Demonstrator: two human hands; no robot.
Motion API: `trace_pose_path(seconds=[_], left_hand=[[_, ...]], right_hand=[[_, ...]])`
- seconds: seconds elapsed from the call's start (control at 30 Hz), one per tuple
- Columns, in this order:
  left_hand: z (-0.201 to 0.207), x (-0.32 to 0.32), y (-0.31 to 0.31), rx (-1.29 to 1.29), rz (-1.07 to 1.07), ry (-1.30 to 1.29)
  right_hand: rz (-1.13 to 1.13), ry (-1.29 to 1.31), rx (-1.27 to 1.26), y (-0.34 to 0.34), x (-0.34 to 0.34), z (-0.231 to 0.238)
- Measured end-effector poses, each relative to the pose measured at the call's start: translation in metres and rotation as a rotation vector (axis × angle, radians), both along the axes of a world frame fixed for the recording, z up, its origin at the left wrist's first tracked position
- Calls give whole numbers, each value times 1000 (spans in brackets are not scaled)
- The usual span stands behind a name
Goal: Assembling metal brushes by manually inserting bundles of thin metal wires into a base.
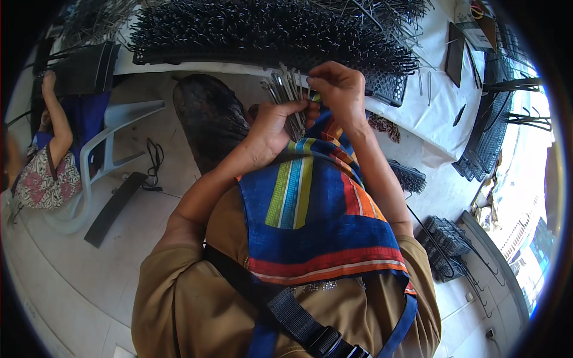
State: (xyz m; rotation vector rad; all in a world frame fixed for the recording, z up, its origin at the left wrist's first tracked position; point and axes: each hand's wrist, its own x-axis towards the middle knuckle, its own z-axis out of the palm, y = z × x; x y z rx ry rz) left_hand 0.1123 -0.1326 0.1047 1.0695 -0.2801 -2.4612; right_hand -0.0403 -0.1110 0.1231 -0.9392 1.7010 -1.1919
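My left hand (270,130) is closed round a bundle of thin metal rods (285,89), whose tips point up and away from me. Beside it, my right hand (341,89) is closed, thumb and fingers pinched together near the bundle's right side. What sits in that pinch is too small to make out. Both hands are above my lap, over a blue apron (322,238) with green, red and orange stripes. Just beyond them, a long black mesh rack (391,89) is packed with dark, upright thin pieces.
The rack stands on a white-covered table (439,128). Left of my hands is a dark rounded seat or cushion (209,116). Another person (57,149) is by a white plastic chair (98,137) at far left. Black wire racks (444,244) lie on the floor at right.
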Motion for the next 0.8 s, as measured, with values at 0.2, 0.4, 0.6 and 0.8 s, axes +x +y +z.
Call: trace_pose_path(seconds=[0.2, 0.4, 0.6, 0.8], left_hand=[[-2, -1, 0, -25, 29, -15], [0, -1, -2, 2, 48, -101], [-2, -1, 1, -25, -14, -195], [-2, 0, 0, 3, -17, -180]], right_hand=[[-45, -238, 31, 1, -3, 6], [-331, -85, -270, 5, 1, 4], [-415, 130, -507, -13, -14, 0], [-316, 481, -457, -16, -18, 5]])
